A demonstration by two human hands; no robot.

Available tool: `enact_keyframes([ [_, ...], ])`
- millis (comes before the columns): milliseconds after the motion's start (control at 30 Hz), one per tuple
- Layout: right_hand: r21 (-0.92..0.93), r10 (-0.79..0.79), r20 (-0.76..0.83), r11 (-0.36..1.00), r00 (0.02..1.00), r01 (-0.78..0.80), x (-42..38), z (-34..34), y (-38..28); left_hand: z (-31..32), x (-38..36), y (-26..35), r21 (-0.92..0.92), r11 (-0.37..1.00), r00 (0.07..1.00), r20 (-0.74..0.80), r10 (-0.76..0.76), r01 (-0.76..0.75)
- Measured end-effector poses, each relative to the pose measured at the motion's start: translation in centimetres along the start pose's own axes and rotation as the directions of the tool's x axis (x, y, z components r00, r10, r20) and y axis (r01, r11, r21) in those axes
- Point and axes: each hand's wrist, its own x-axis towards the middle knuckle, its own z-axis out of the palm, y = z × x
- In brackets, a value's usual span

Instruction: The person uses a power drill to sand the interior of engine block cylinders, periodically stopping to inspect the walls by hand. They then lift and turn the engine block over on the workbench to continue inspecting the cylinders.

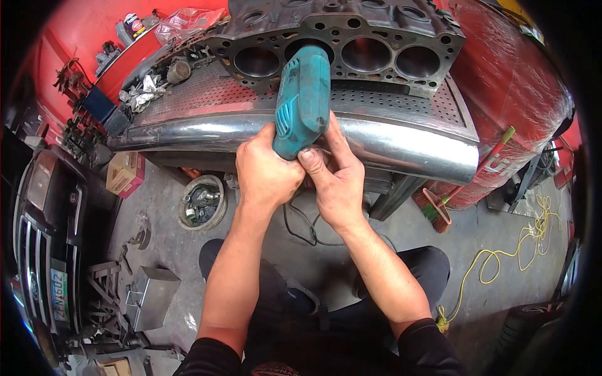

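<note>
Left hand (266, 169) wraps the rear grip of the teal power tool (303, 100); right hand (335, 175) pinches its base beside it. I judge I'm readying the tool, its nose over the engine block (351, 44) on the counter (401, 141). Both forearms angle upward, wrists close together.

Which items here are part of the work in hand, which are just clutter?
In use: teal power tool, gripped by left hand and right hand; engine block; metal bench.
Lying about: broom, yellow cable, tyre of parts, cardboard box.
</note>
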Motion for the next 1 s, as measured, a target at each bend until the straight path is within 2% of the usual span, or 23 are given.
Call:
enact_keyframes([
  [433,0.125,0.069,-0.019,0.990,0.997,-0.067,2.2,0.4,-0.8,0.5,2.4,1.5,-0.066,0.997,1.000,0.006,-0.029,0.029],
  [633,0.082,0.048,-0.018,0.996,0.999,-0.046,2.6,0.3,-0.8,0.6,2.5,1.9,-0.137,0.990,0.999,0.011,-0.037,0.038],
  [733,0.082,0.044,-0.019,0.996,0.999,-0.042,2.6,0.4,-1.0,0.3,2.4,2.1,-0.145,0.983,0.993,0.065,-0.101,0.109],
  [833,0.087,0.059,-0.013,0.994,0.998,-0.058,2.5,0.3,-1.1,0.3,2.5,2.2,-0.144,0.984,0.993,0.073,-0.097,0.107],
  [900,0.088,0.078,-0.005,0.993,0.997,-0.077,2.5,0.3,-1.2,0.5,2.5,1.9,-0.107,0.993,0.998,0.021,-0.052,0.054],
  [1000,0.016,0.031,0.005,0.999,1.000,-0.031,2.2,0.0,-0.6,0.3,2.0,1.9,-0.089,0.995,0.999,0.002,-0.045,0.045],
])
